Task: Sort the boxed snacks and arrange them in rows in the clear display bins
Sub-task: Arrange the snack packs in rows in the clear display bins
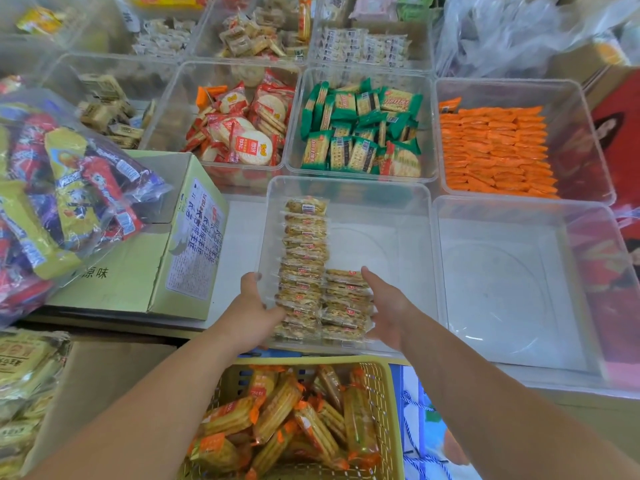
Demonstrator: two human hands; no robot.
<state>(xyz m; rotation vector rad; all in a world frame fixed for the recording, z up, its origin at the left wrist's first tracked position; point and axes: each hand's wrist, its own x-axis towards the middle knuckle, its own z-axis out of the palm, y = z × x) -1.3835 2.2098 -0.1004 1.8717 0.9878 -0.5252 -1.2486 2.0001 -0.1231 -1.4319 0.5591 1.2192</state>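
Far left, a big plastic bag of mixed snacks [69,188] slumps on a green cardboard box [162,258]. Next over, the left hand [256,306] sits at the near-left wall of the clear bin [381,237], thumb up, fingers tucked against the packs. Honestly can't tell if it's gripping anything. The bin holds 2 rows of biscuit packs: a long row [304,244] running front to back, and a short row [346,306] touching it at the near end. The right hand [388,303] is flat, fingers straight, pressing the short row's right side. Further right sits another clear bin [502,306].
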